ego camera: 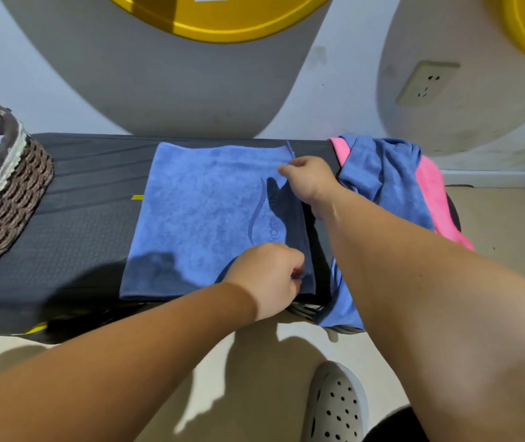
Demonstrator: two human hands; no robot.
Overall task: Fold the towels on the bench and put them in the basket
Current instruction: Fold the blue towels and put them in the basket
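A blue towel (pixel 204 218) lies flat on the dark bench (pixel 73 237), folded into a rough square. My left hand (pixel 267 275) pinches its near right corner. My right hand (pixel 309 180) pinches its far right corner. At the bench's right end lies a heap of another blue towel (pixel 388 180) on a pink towel (pixel 436 193), partly hanging over the edge. A brown woven basket (pixel 6 199) with a lace-trimmed liner stands at the left end of the bench.
A white and grey wall (pixel 159 90) rises right behind the bench, with a power socket (pixel 427 82) at the right. My grey perforated shoe (pixel 334 406) is on the beige floor in front of the bench.
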